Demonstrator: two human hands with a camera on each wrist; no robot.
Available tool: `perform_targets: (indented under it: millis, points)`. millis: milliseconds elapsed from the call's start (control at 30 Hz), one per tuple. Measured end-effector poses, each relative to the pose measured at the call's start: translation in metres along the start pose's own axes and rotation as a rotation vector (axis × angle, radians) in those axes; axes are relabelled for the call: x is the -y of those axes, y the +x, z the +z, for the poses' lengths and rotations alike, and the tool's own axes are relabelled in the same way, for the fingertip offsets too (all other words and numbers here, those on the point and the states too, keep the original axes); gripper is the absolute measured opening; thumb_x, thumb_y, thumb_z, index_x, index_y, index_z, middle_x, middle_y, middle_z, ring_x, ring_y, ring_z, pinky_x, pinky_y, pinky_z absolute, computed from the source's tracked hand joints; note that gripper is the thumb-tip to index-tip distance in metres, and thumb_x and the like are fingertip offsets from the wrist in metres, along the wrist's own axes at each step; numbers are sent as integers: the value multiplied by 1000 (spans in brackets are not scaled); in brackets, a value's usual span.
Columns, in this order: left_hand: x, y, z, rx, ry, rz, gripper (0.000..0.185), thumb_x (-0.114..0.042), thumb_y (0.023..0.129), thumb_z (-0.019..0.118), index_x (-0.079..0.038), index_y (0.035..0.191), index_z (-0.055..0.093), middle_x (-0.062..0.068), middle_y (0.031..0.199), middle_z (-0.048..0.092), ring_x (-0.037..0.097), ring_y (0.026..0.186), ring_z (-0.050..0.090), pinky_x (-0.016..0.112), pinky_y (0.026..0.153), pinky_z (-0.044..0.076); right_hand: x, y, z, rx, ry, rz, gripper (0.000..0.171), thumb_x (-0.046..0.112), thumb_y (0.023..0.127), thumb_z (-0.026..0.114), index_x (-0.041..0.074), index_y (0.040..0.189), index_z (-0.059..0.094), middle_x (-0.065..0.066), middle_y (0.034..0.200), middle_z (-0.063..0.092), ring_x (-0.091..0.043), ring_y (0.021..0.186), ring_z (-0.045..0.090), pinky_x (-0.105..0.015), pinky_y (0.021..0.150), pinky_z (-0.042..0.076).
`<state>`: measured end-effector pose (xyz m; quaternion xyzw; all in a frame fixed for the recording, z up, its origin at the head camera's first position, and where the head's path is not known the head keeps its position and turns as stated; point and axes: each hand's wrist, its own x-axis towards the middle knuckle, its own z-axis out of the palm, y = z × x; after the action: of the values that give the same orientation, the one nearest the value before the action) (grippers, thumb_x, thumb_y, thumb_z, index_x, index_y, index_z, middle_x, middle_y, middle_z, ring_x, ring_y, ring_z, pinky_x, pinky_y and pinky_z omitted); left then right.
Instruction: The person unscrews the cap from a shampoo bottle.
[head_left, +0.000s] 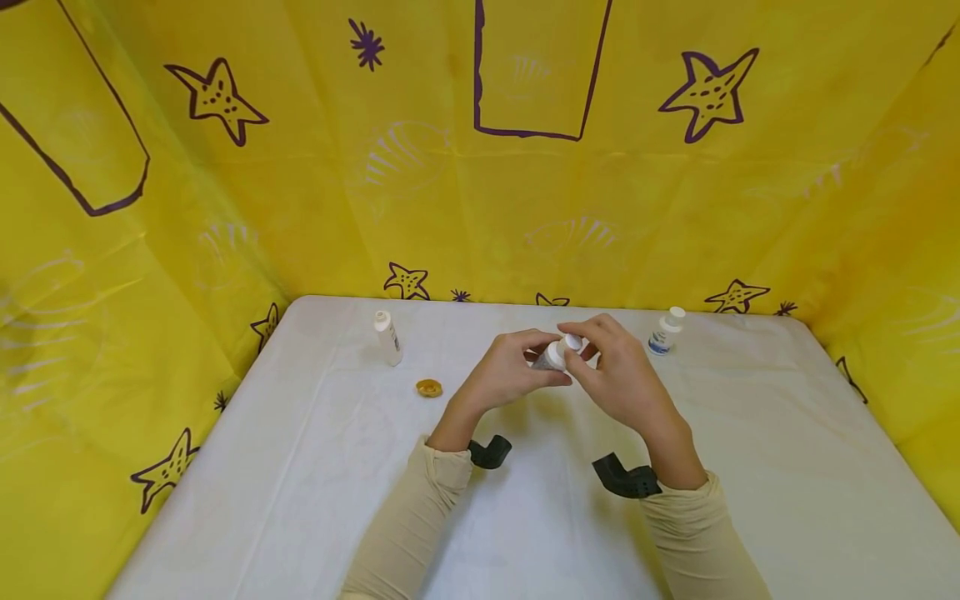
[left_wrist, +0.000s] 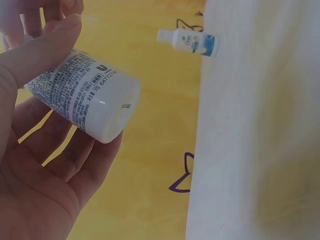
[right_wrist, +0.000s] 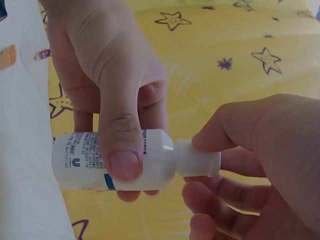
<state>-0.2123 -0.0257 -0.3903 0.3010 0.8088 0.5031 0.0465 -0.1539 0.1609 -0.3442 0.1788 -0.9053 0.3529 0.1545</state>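
Left hand (head_left: 504, 375) grips the bottle (right_wrist: 112, 160) round its body, thumb across the label, held sideways above the table (head_left: 375, 467). Right hand (head_left: 618, 375) pinches the cap (right_wrist: 197, 159) between thumb and fingers. A second bottle (head_left: 666, 331) stands beyond the right hand.

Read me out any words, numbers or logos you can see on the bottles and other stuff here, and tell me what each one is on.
"64772740": printed sideways on the small white plastic bottle held by the left hand, with the right hand pinching its white cap.
"U" logo: same bottle's label.
Fine print on that label: too small to read.
Blue-and-white label on the small bottle near the table's back edge: blurred.
Slim white bottle, gold cap: nothing legible.
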Motion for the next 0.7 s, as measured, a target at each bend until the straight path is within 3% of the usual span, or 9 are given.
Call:
perform_targets:
  millis: [233, 433, 567, 700]
  points:
    - [0, 1, 1, 9, -14, -13, 47, -30, 81, 88, -25, 126, 73, -7, 119, 73, 10, 96, 68, 25, 84, 58, 0, -2, -3, -6, 16, 38, 37, 19, 97, 70, 8, 132, 67, -11, 114, 66, -22, 87, 65, -29, 69, 51]
    - [-1, 0, 2, 11, -12, -8, 43, -30, 80, 89, -29, 121, 74, -11, 115, 73, 9, 97, 66, 26, 89, 56, -1, -1, -3, -47, -25, 122, 34, 34, 94, 75, 5, 111, 73, -10, 95, 69, -22, 80, 63, -32, 69, 51]
    - [0, 0, 3, 15, -5, 1, 42, -28, 80, 89, -29, 120, 75, -10, 114, 73, 8, 96, 65, 26, 88, 56, -1, 0, -3, -46, -50, 119, 28, 33, 94, 75, 6, 101, 73, -8, 85, 70, -19, 76, 61, -31, 66, 50]
    - [0, 0, 2, 18, 1, 9, 44, -28, 80, 88, -26, 122, 74, -8, 115, 73, 9, 96, 66, 25, 86, 56, -1, 0, -3, -32, -57, 98, 22, 28, 96, 73, 6, 102, 73, -8, 89, 71, -20, 78, 63, -32, 68, 51]
